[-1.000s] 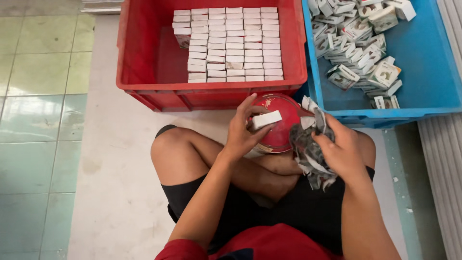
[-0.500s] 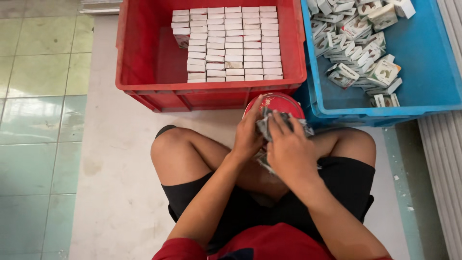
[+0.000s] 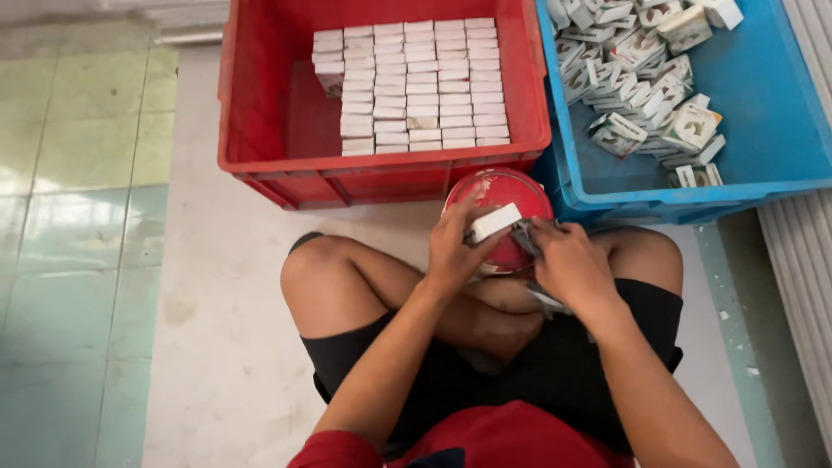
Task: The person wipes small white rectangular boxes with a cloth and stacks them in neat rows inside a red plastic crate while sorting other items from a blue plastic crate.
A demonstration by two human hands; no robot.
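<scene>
Left hand (image 3: 455, 251) clamped on small white box (image 3: 494, 222), above red bowl (image 3: 501, 217) on lap. Right hand (image 3: 568, 264) closed on grey flat pieces (image 3: 526, 236) beside box. Risk: loose pieces slipping from grip onto floor; box crushing under thumb pressure.

We're looking at mostly plastic and card here. The red crate (image 3: 260, 130) beyond our fingers is moulded plastic with a slight sheen, ribbed along its front wall, and the blue crate (image 3: 763, 104) past our right fingers looks like the same stuff. The small box (image 3: 494, 222) pinched at the left hand's (image 3: 451, 256) fingertips looks like matt white card, same as the packed boxes (image 3: 416, 87) in the red crate. Under our fingers the round red tub (image 3: 511, 195) looks like glossy plastic, scuffed pale on top. The right hand (image 3: 568, 269) grips flat grey pieces (image 3: 524, 236), dull, material hard to tell. The floor tiles (image 3: 78, 173) are smooth, faintly shiny; the shorts (image 3: 537, 373) are matt black cloth.
</scene>
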